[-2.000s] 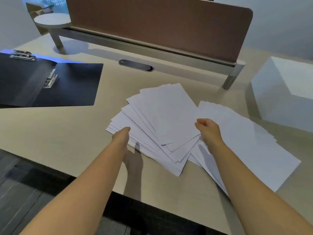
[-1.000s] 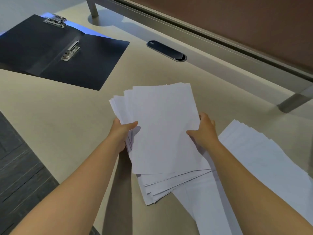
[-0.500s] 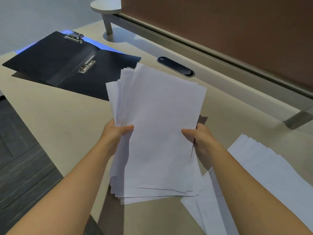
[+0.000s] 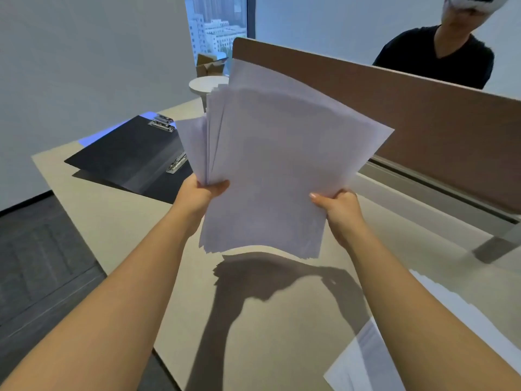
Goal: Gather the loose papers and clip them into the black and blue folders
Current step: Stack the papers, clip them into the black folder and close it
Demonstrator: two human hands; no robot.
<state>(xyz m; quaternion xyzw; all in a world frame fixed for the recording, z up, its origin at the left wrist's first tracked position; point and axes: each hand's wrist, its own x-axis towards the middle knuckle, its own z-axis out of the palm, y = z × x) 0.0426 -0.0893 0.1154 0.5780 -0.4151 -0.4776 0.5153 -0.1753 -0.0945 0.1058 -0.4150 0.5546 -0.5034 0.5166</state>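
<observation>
Item: paper stack (image 4: 270, 170), gathering half done, nothing clipped yet.
I am holding the stack raised above the table (image 4: 118, 221), left hand (image 4: 201, 197) and right hand (image 4: 339, 210) both pinching its lower edges; black folder (image 4: 127, 153) lying open left of the stack, blue folder (image 4: 93, 136) underneath, more loose sheets (image 4: 366, 362) waiting below-right.

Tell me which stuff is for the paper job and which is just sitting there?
For the job: paper stack in both hands, spare sheets, black folder, blue folder under it.
Just there: round stool, cardboard box, brown divider.
</observation>
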